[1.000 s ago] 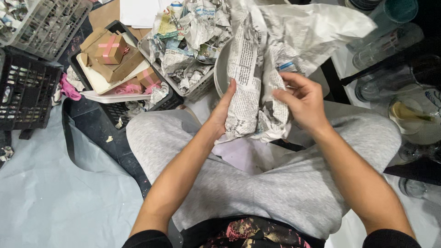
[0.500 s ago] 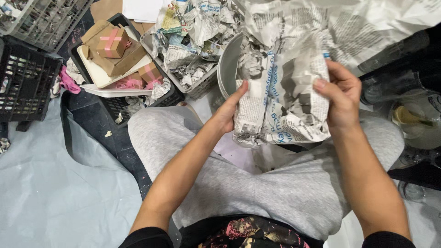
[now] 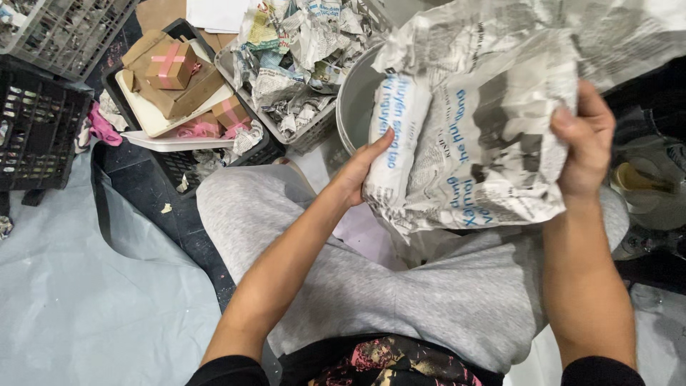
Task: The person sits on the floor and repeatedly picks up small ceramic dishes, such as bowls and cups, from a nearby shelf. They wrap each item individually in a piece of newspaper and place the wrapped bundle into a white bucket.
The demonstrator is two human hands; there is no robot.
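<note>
Shifted since half a second ago: right hand (image 3: 586,146) now pinches a newspaper fold across the newspaper-wrapped bundle (image 3: 471,154); wrap looks further on. Left hand (image 3: 361,168) cups the bundle's left edge. Bundle sits over the lap, before the grey tub (image 3: 351,107).

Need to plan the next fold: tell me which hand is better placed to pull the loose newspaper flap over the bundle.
Right, probably. The right hand already grips the loose sheet's edge of the newspaper bundle, while the left hand steadies its other side.
</note>
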